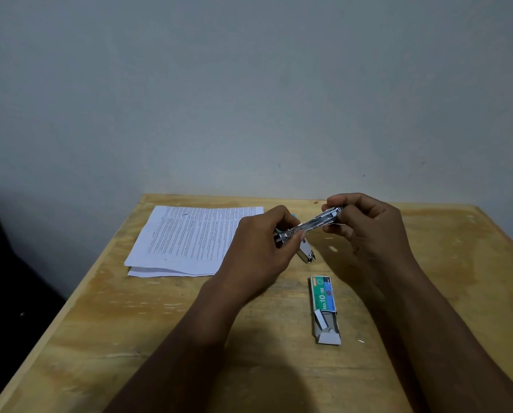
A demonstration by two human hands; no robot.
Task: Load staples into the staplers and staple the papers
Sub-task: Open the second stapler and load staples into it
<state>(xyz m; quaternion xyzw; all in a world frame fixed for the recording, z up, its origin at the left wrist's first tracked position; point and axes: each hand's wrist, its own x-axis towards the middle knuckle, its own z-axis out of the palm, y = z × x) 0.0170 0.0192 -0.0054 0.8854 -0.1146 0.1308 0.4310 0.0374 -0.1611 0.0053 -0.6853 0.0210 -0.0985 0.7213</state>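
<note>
Left hand point(259, 242): was closed around the hinge end of a small metal stapler point(304, 231), held above the table.
Right hand point(359, 222): was pinched on the far end of the stapler's raised upper part, thumb and fingertips together at its tip.
Stapler: was swung open, its silver magazine rail slanting up toward the right hand while the base with the anvil hung down below the left thumb; a bit of light blue showed behind the left fingers, probably the plastic cover.
Staples in the rail: could not be told, as the channel was too small and glary.
Staple box point(324, 295): lay flat on the table nearer the person, between the two forearms, green and blue, printed "No.10-1M", with its grey inner tray point(327, 330) slid out at the near end.
Papers point(189, 238): a loose stack of printed sheets lay on the table to the left of the left hand, edges uneven.
Table point(130, 323): pale plywood, set against a plain grey wall point(249, 84).
</note>
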